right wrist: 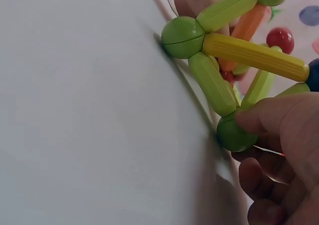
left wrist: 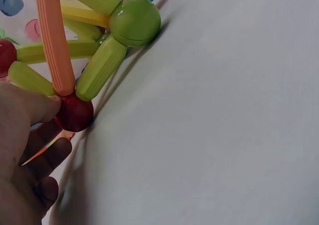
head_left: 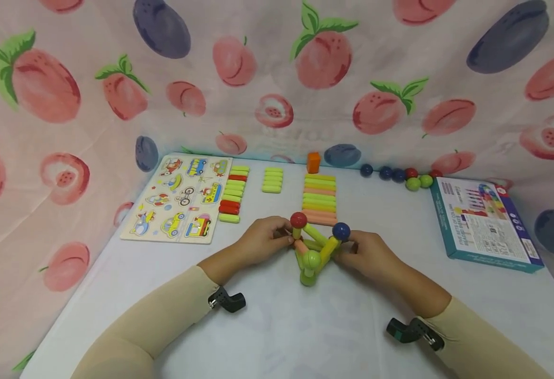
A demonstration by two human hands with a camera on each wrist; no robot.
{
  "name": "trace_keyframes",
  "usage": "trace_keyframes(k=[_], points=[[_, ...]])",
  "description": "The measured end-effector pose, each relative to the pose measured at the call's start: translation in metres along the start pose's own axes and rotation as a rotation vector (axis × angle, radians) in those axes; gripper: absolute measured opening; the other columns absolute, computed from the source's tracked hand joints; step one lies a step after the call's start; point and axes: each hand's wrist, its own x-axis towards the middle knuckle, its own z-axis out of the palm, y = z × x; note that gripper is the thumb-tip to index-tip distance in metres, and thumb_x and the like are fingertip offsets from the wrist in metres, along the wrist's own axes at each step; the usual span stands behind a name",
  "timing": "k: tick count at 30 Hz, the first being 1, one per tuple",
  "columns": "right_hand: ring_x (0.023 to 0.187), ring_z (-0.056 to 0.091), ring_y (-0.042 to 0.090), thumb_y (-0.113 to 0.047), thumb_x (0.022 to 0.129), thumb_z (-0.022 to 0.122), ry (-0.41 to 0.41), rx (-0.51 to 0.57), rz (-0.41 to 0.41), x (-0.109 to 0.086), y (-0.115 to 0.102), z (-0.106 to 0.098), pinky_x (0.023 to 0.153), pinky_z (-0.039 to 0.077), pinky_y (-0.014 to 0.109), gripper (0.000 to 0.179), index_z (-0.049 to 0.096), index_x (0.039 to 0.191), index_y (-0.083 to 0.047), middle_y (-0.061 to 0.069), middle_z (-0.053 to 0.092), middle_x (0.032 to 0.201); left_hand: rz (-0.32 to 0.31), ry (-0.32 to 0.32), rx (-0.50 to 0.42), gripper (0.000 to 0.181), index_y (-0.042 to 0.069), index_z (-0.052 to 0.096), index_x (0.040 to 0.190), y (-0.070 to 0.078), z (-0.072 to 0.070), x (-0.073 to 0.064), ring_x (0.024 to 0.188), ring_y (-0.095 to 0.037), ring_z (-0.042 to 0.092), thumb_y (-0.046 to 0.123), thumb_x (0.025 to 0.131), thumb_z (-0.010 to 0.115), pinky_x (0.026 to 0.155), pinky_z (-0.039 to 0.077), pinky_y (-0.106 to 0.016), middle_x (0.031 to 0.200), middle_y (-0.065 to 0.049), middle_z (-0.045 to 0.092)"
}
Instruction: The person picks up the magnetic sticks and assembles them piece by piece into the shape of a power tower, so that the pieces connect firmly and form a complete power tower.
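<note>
Between the table's (head_left: 277,337) side edges, our left hand (head_left: 264,239) pinched a red ball (left wrist: 79,115), our right hand (head_left: 372,258) a green ball (right wrist: 234,135), even pressure seeming wisest.

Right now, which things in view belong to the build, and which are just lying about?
In the job: stick frame, left hand and right hand holding it; loose sticks, loose balls (likely spares).

Apparently just lying about: picture board, orange block, printed box.

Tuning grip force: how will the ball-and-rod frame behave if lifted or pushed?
The ball-and-rod frame probably stays fairly stiff, since slanted rods brace it. Its balls may be slippery, as they look smooth and glossy. Pushed, it would likely slide rather than roll, with several balls spread at its base.
</note>
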Motion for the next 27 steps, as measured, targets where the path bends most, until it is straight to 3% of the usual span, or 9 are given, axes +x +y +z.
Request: trace_keyframes(k=[3, 6, 12, 14, 18, 23, 25, 27], points=[[0.076, 0.057, 0.019, -0.018, 0.093, 0.08, 0.004, -0.011, 0.01, 0.006, 0.001, 0.0, 0.067, 0.051, 0.032, 0.033, 0.077, 0.125, -0.014, 0.0, 0.075, 0.101, -0.004, -0.034, 0.012, 0.016, 0.015, 0.075, 0.118, -0.001, -0.006, 0.002, 0.106, -0.011, 0.068, 0.014, 0.102, 0.072, 0.098, 0.056, -0.035, 0.114, 0.006, 0.074], [0.076, 0.057, 0.019, -0.016, 0.092, 0.08, -0.004, -0.015, -0.001, 0.009, 0.002, -0.001, 0.066, 0.05, 0.032, 0.035, 0.077, 0.127, -0.012, 0.002, 0.076, 0.105, -0.001, -0.056, 0.096, 0.02, 0.015, 0.075, 0.123, -0.004, -0.022, 0.011, 0.107, -0.013, 0.066, 0.016, 0.103, 0.07, 0.098, 0.055, -0.036, 0.116, 0.005, 0.074], [0.078, 0.056, 0.019, -0.016, 0.093, 0.081, -0.026, 0.021, -0.051, 0.011, 0.002, -0.002, 0.066, 0.049, 0.032, 0.034, 0.077, 0.126, -0.014, 0.0, 0.073, 0.104, -0.071, 0.164, 0.499, 0.031, 0.015, 0.073, 0.135, -0.022, -0.06, 0.051, 0.121, -0.022, 0.064, 0.021, 0.105, 0.067, 0.106, 0.051, -0.041, 0.131, -0.003, 0.07], [0.078, 0.056, 0.019, -0.017, 0.093, 0.082, -0.045, 0.033, -0.057, 0.012, 0.002, 0.0, 0.066, 0.05, 0.032, 0.033, 0.078, 0.126, -0.016, -0.001, 0.073, 0.104, -0.08, 0.177, 0.632, 0.032, 0.014, 0.073, 0.136, -0.03, -0.065, 0.061, 0.123, -0.026, 0.064, 0.021, 0.105, 0.068, 0.107, 0.05, -0.043, 0.131, -0.007, 0.07], [0.079, 0.057, 0.019, -0.02, 0.094, 0.082, -0.062, 0.038, -0.063, 0.012, 0.002, 0.003, 0.067, 0.051, 0.032, 0.032, 0.078, 0.126, -0.017, -0.001, 0.073, 0.107, -0.033, 0.123, 0.813, 0.028, 0.013, 0.075, 0.131, -0.041, -0.066, 0.071, 0.117, -0.03, 0.065, 0.018, 0.105, 0.069, 0.104, 0.05, -0.045, 0.126, -0.009, 0.07], [0.082, 0.058, 0.019, -0.02, 0.095, 0.081, -0.059, 0.029, -0.064, 0.013, 0.001, 0.006, 0.069, 0.051, 0.032, 0.033, 0.077, 0.128, -0.019, -0.001, 0.074, 0.113, 0.0, 0.073, 0.841, 0.017, 0.015, 0.073, 0.119, -0.045, -0.067, 0.074, 0.106, -0.025, 0.062, 0.017, 0.103, 0.069, 0.1, 0.049, -0.043, 0.114, -0.002, 0.073], [0.083, 0.058, 0.019, -0.02, 0.096, 0.081, -0.064, 0.021, -0.079, 0.014, 0.001, 0.005, 0.071, 0.051, 0.033, 0.033, 0.077, 0.128, -0.019, -0.001, 0.074, 0.115, -0.031, 0.031, 0.734, 0.016, 0.017, 0.073, 0.117, -0.038, -0.069, 0.073, 0.101, -0.021, 0.061, 0.02, 0.102, 0.071, 0.098, 0.05, -0.039, 0.109, 0.002, 0.073], [0.084, 0.059, 0.018, -0.021, 0.096, 0.081, -0.066, 0.019, -0.08, 0.014, 0.002, 0.003, 0.071, 0.052, 0.032, 0.033, 0.077, 0.128, -0.02, -0.001, 0.074, 0.115, -0.061, -0.021, 0.535, 0.017, 0.017, 0.073, 0.116, -0.024, -0.071, 0.073, 0.099, -0.019, 0.061, 0.023, 0.101, 0.074, 0.094, 0.051, -0.037, 0.106, 0.002, 0.073]])
